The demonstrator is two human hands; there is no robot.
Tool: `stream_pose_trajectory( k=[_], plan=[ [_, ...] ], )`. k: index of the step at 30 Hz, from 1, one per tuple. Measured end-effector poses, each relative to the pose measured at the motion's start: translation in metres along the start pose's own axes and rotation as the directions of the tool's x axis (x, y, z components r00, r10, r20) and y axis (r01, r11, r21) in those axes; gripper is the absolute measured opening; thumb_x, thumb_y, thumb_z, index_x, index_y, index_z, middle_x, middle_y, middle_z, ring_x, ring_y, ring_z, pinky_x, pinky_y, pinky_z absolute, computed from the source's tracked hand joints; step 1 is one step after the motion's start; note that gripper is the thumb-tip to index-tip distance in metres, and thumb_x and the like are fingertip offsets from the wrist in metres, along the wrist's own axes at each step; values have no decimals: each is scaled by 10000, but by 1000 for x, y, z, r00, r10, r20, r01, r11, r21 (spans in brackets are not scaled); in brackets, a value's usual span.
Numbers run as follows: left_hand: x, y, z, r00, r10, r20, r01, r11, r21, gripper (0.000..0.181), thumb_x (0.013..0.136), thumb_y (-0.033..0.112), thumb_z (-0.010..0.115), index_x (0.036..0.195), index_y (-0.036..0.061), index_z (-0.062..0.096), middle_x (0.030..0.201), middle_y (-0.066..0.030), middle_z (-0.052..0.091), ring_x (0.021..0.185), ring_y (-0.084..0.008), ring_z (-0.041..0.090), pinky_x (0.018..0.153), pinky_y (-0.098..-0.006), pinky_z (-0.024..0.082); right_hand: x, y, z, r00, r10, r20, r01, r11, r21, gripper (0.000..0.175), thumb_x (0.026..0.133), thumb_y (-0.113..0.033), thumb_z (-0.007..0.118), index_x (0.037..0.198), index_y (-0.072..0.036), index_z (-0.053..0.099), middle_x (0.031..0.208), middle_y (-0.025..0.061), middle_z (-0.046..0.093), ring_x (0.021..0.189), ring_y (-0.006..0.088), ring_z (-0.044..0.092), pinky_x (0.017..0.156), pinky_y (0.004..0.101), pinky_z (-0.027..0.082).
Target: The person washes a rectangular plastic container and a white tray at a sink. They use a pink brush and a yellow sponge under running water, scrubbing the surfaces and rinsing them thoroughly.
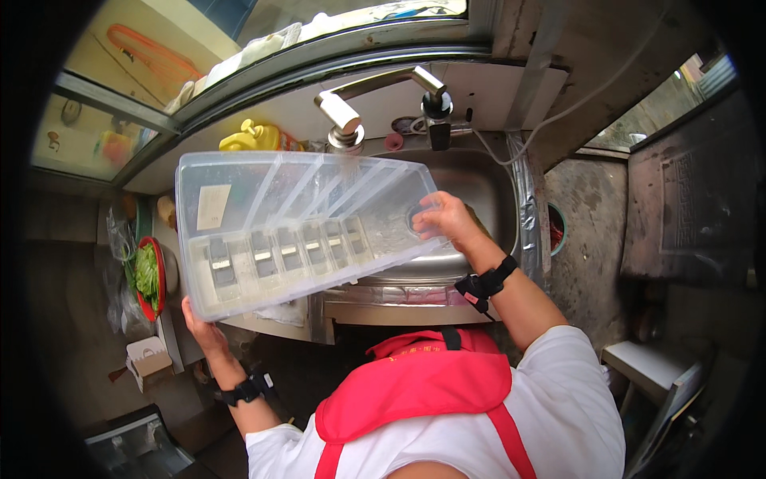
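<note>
A clear plastic bin with ribbed dividers along its walls (239,173) is held tilted over the sink and the counter at its left. My left hand (205,329) grips its lower left corner, with part of the fingers hidden beneath. At the right end, my right hand (446,218) holds the bin's wall near a round opening. Behind the bin, the metal faucet (344,117) points down, and what seems to be running water shows through the plastic. The stainless steel sink (494,197) lies partly hidden under the bin.
A yellow pump bottle (254,138) stands behind the bin, beside the window. Left of it, a red basket (160,278) holds leafy greens. A second black-and-metal tap (438,111) rises at the sink's back rim, a white hose (526,141) near it. Foil (529,209) covers the sink's right edge.
</note>
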State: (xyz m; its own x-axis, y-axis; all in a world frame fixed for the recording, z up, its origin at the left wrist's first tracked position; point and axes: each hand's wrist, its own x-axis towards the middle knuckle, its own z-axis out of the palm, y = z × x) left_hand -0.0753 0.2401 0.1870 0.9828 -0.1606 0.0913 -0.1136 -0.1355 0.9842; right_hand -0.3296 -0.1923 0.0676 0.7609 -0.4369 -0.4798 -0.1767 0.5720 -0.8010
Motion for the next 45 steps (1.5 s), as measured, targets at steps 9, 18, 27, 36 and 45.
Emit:
stream_pose_trajectory(
  k=[9, 18, 27, 36, 45],
  plan=[
    [-2, 53, -19, 997, 77, 20, -80, 969, 233, 311, 933, 270, 429, 1069, 22, 560, 990, -62, 601, 885, -156, 583, 786, -298, 457, -15, -5, 27, 982, 189, 22, -174, 938, -301, 371, 771, 36, 557, 1128, 41, 454, 847, 192, 654, 714, 237, 671, 538, 299, 480],
    [19, 5, 21, 995, -92, 28, 93, 995, -29, 310, 903, 190, 447, 1165, 35, 506, 1042, -61, 598, 952, -174, 585, 819, -301, 462, 1, -29, 3, 997, 42, -69, -51, 989, -140, 382, 756, -12, 584, 1117, 53, 475, 842, 181, 650, 662, 222, 647, 593, 324, 520],
    [35, -86, 87, 932, -342, 119, 361, 902, -235, 383, 903, 188, 462, 1261, 57, 482, 1153, -75, 575, 1017, -196, 577, 849, -319, 470, 21, -70, -34, 981, -98, -168, 50, 962, -269, 367, 772, -14, 555, 1132, 23, 492, 845, 139, 643, 684, 195, 638, 570, 310, 514],
    [51, -153, 118, 858, -482, 177, 510, 841, -183, 437, 943, 347, 433, 1220, 24, 531, 1095, -118, 604, 970, -235, 606, 796, -358, 517, 20, -22, -54, 935, -263, -236, 207, 950, -235, 352, 834, -7, 489, 1185, 15, 494, 935, 126, 638, 778, 161, 628, 618, 267, 509],
    [26, -102, 167, 708, -513, 486, 682, 675, -281, 425, 950, 333, 418, 1227, 28, 520, 1094, -106, 597, 957, -199, 602, 789, -326, 519, 30, 10, -82, 929, -261, -261, 212, 956, -202, 348, 873, -7, 505, 1217, 21, 459, 985, 176, 637, 811, 214, 650, 644, 293, 543]
  ],
)
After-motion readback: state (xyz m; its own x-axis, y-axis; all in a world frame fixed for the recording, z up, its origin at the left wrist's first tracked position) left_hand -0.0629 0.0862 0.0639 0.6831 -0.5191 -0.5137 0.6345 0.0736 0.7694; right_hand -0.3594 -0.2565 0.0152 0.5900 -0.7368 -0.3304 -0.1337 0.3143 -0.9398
